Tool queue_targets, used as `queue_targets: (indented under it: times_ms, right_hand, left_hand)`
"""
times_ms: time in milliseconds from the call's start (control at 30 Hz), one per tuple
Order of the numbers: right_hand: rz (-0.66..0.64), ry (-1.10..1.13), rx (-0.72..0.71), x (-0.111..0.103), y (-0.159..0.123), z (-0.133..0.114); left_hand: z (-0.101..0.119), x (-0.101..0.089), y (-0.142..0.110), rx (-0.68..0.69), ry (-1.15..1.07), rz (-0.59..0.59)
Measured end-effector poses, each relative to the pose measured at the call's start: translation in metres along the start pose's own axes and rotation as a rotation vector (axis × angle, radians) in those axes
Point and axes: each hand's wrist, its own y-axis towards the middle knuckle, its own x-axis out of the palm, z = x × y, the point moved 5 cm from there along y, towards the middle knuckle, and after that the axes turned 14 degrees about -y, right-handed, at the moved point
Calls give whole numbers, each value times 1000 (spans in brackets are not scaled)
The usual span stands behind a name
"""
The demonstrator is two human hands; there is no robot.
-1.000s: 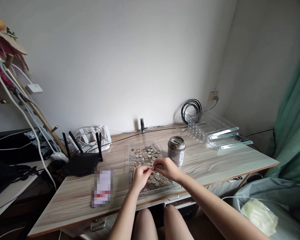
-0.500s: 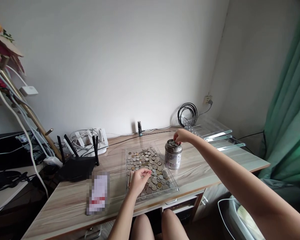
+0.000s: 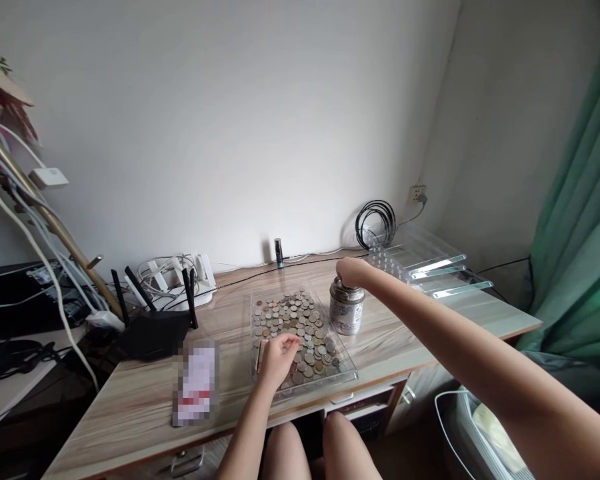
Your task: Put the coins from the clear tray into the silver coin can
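Observation:
My right hand [image 3: 353, 272] is on top of a round patterned tin [image 3: 347, 313] with a slotted lid, its fingers bent down at the lid. It pinches a thin, greenish piece like a folded banknote, now hidden behind the hand. The tin stands upright beside a clear plastic tray [image 3: 347, 373]. Many silver and brassy coins [image 3: 307, 320] lie spread in that tray. Over its front left part hovers my left hand [image 3: 279, 360], thumb and fingertips together, with nothing visible in them. A brownish flat piece [image 3: 261, 355] lies partly hidden beside my left hand.
Left of the tray are a blurred-out pale object [image 3: 197, 383] and a black router [image 3: 155, 331]. White cables and devices [image 3: 197, 280] sit behind. Clear stacked trays [image 3: 430, 267] and a black cable coil [image 3: 375, 223] are at the back right. A small bottle [image 3: 279, 253] stands by the wall.
My right hand has left my left hand above the tray and moved right to the tin's lid with the folded banknote. My left hand stays over the tray. The view has shifted slightly.

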Motion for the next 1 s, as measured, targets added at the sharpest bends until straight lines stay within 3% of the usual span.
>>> queue_targets:
  times_ms: [133,267,367,467,567,700,800,933,1000]
  right_hand:
    - [62,45,40,-5,-18,17]
    - [424,200,251,-7,-56,34]
    - [608,231,225,9,-76,22]
    - [557,218,124,32,-75,6]
    - [499,257,149,45,-65,6]
    - [451,289,262,50,-60,16]
    - [446,250,274,46,-64,11]
    - [590,340,190,34,-76,-28]
    - [467,454,-16,38,-72,-69]
  left_hand:
    - [2,-2,-1,14,40,41]
    - [6,-3,-2,52,55,79]
    - [5,-7,-2,55,43,145]
    - [5,-11,-4,72,-6,248]
    - [16,-17,-10,175,5,336]
    - [32,-31,-20,313,88,406]
    - [33,-45,-25,309,86,454]
    - [19,-50,-27,183,-76,497]
    - [13,-48,-28,103,-221,529]
